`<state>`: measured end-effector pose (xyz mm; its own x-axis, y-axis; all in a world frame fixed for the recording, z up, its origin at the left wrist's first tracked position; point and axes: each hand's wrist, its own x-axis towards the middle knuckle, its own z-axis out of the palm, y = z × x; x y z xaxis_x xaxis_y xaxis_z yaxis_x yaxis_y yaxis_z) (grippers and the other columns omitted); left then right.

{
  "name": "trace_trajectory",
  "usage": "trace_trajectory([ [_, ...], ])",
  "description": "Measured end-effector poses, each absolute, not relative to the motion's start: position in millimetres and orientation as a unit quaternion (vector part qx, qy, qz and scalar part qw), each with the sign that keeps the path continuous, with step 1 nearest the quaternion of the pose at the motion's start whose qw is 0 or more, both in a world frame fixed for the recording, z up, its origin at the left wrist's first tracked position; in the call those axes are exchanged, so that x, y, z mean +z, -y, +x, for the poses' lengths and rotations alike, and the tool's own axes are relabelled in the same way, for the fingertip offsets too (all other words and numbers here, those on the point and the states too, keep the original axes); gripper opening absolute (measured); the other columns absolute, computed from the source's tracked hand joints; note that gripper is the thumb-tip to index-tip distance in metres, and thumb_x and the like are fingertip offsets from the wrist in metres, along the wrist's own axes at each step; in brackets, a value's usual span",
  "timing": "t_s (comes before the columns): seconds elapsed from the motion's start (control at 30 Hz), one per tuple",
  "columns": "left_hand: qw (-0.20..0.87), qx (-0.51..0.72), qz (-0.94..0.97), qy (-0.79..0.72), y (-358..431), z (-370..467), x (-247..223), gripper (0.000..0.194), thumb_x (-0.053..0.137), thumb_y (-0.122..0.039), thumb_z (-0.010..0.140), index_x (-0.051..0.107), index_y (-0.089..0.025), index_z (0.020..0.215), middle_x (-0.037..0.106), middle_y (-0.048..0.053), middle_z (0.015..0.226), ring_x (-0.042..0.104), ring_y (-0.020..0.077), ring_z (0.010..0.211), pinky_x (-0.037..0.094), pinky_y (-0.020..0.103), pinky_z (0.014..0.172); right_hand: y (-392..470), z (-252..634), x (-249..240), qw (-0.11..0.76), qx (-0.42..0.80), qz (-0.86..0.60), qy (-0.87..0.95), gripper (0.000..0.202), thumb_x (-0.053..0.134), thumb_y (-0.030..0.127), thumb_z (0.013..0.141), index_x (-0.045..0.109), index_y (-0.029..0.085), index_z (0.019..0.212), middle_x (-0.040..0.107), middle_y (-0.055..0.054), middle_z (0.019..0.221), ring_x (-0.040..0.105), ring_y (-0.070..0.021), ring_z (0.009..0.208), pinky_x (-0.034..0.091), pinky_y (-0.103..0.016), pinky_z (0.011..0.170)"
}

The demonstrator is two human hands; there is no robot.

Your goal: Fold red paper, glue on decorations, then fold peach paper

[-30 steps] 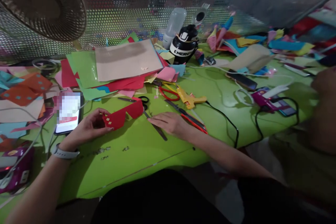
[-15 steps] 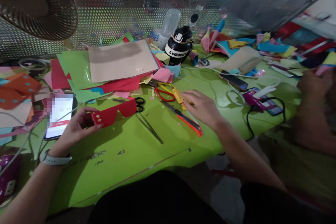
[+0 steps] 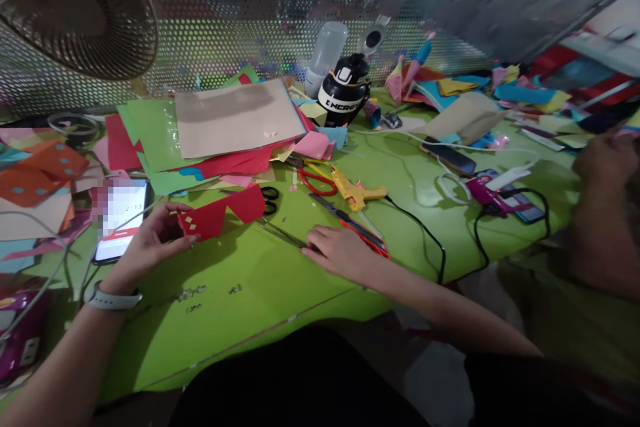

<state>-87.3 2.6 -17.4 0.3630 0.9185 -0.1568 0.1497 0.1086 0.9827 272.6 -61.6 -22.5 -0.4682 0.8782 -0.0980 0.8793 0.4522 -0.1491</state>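
My left hand [image 3: 163, 235] pinches a red paper strip [image 3: 220, 215] by its left end, above the green table. The strip has notched edges and small pale diamonds near my fingers. My right hand [image 3: 340, 250] has its fingers closed on the rear end of the metal tweezers [image 3: 280, 232], which lie low over the table. Beyond that hand lie a yellow glue gun [image 3: 356, 192] with a black cord and an orange-and-black cutter knife [image 3: 367, 235], partly covered by the hand. Black-handled scissors [image 3: 270, 199] lie behind the strip, which hides part of their blades.
Tiny dark bits [image 3: 193, 293] are scattered near the front edge. A lit phone [image 3: 123, 220] lies at left. Stacked paper sheets [image 3: 240, 117], a black jug [image 3: 343, 93] and a fan [image 3: 80, 10] stand behind. At right are a purple power strip [image 3: 493, 192] and another person's arm [image 3: 605, 213].
My right hand has left the yellow glue gun, now lying on the table, and moved left and nearer to the tweezers, closing on their end. My left hand still holds the red strip.
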Motion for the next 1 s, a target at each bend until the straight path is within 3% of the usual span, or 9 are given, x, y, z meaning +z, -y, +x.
trace_trajectory([
  [0.1,0.579,0.325,0.587,-0.463,0,-85,-13,0.046,0.079,-0.025,0.079,0.05,-0.023,0.115,0.073,0.0,0.098,0.07,0.0156,0.085,0.057,0.022,0.07,59,287,-17,-0.072,-0.128,0.553,-0.82,0.013,0.057,0.028,0.096,0.065,0.019,0.093,0.072,-0.003,0.074,0.066,-0.0169,0.061,0.042,-0.026,0.054],
  [0.27,0.585,0.336,0.588,-0.447,1,-84,-12,0.049,0.08,-0.026,0.078,0.05,-0.021,0.116,0.074,0.003,0.099,0.071,0.0166,0.085,0.058,0.024,0.072,54,301,5,-0.269,-0.227,0.54,-0.764,0.02,0.055,0.033,0.094,0.07,0.022,0.101,0.074,-0.003,0.085,0.066,-0.0144,0.065,0.05,-0.025,0.056],
  [0.4,0.573,0.351,0.597,-0.438,0,-83,-15,0.051,0.081,-0.025,0.075,0.051,-0.019,0.115,0.074,0.005,0.094,0.072,0.0172,0.083,0.058,0.024,0.069,49,307,23,-0.395,-0.299,0.557,-0.667,0.024,0.066,0.042,0.086,0.073,0.02,0.094,0.068,-0.001,0.067,0.06,-0.0121,0.051,0.05,-0.024,0.046],
  [0.6,0.56,0.348,0.61,-0.44,2,-79,-11,0.049,0.079,-0.027,0.076,0.051,-0.019,0.114,0.073,0.007,0.098,0.072,0.0182,0.083,0.059,0.027,0.071,30,298,32,-0.423,-0.4,0.556,-0.594,0.037,0.076,0.055,0.074,0.071,0.018,0.077,0.066,-0.001,0.056,0.06,-0.0123,0.044,0.052,-0.024,0.042],
  [0.7,0.559,0.348,0.61,-0.441,3,-79,-11,0.047,0.079,-0.027,0.077,0.051,-0.018,0.115,0.073,0.006,0.096,0.072,0.0179,0.083,0.059,0.027,0.072,25,288,25,-0.419,-0.373,0.554,-0.614,0.038,0.074,0.056,0.076,0.068,0.018,0.074,0.063,0.002,0.053,0.058,-0.0107,0.043,0.05,-0.022,0.042],
  [0.87,0.574,0.342,0.6,-0.439,2,-81,-14,0.047,0.079,-0.026,0.077,0.051,-0.019,0.114,0.074,0.006,0.096,0.072,0.0184,0.084,0.059,0.026,0.069,24,284,9,-0.303,-0.361,0.529,-0.706,0.033,0.066,0.051,0.085,0.071,0.019,0.076,0.065,0.002,0.057,0.058,-0.0107,0.043,0.044,-0.021,0.038],
  [1.0,0.574,0.338,0.601,-0.441,1,-81,-17,0.046,0.079,-0.028,0.078,0.052,-0.02,0.115,0.074,0.008,0.099,0.073,0.02,0.088,0.06,0.028,0.071,16,293,-4,-0.362,-0.345,0.542,-0.675,0.032,0.064,0.05,0.088,0.077,0.021,0.084,0.073,-0.001,0.064,0.068,-0.0165,0.054,0.054,-0.026,0.048],
])
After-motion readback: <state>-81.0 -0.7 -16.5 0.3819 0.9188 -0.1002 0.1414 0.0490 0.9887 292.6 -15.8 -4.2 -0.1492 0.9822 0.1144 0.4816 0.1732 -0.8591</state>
